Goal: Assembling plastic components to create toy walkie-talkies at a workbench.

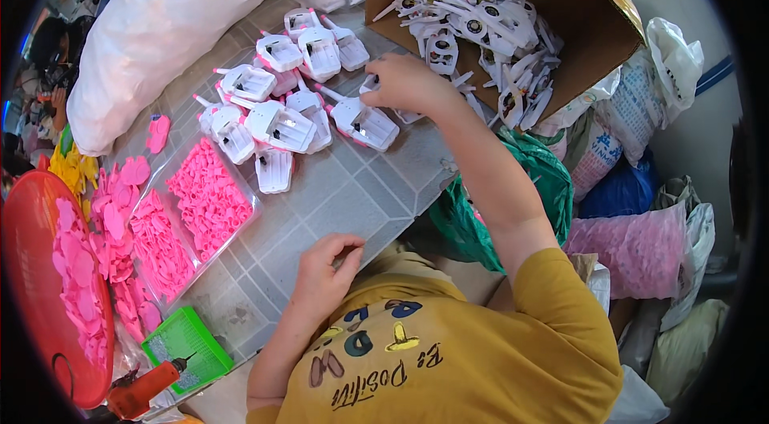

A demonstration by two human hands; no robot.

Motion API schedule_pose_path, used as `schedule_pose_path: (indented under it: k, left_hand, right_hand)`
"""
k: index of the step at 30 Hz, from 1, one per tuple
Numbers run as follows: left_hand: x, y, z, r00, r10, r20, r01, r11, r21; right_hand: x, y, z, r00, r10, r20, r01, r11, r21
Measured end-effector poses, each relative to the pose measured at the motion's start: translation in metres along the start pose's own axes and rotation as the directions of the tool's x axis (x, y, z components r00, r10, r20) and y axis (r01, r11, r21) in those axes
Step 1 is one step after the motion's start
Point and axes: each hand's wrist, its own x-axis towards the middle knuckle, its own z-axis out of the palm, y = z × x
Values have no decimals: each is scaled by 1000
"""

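My right hand (404,86) reaches across the table to its far right, beside the cardboard box. Its fingers are closed on a white plastic toy housing (370,83), mostly hidden under the hand. Left of it lies a loose group of similar white housings with pink backs and pink-tipped stems; one open-faced housing (364,123) is closest to the hand. At the near table edge, in front of my body, my left hand (324,268) rests with loosely curled fingers. Its thumb is apart from them, and nothing shows in its grasp.
The cardboard box (589,4) holds many white parts with wires. Clear trays (255,204) of small pink parts, a red basin (32,264), a green basket (210,348) and an orange electric screwdriver (144,392) stand left. A white sack (160,32) lies behind; a green bag (545,164) hangs right.
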Motion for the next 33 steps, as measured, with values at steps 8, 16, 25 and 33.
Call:
schedule_pose_path:
  k: [8, 16, 25, 33]
  left_hand:
    - [16, 6, 4, 998, -47, 41, 49, 998, -48]
    - [51, 34, 15, 873, -224, 432, 452, 43, -891]
    - [10, 21, -7, 988, -137, 69, 93, 181, -979]
    - [-14, 9, -16, 947, -57, -317, -241, 526, -816]
  right_hand:
    - [-73, 24, -20, 887, -69, -457, 458, 259, 850]
    - [-150, -27, 10, 883, -188, -430, 159, -743, 650]
    - [-189, -67, 83, 875, -364, -320, -61, -738, 672]
    - [-194, -112, 90, 927, -374, -30, -158, -464, 871]
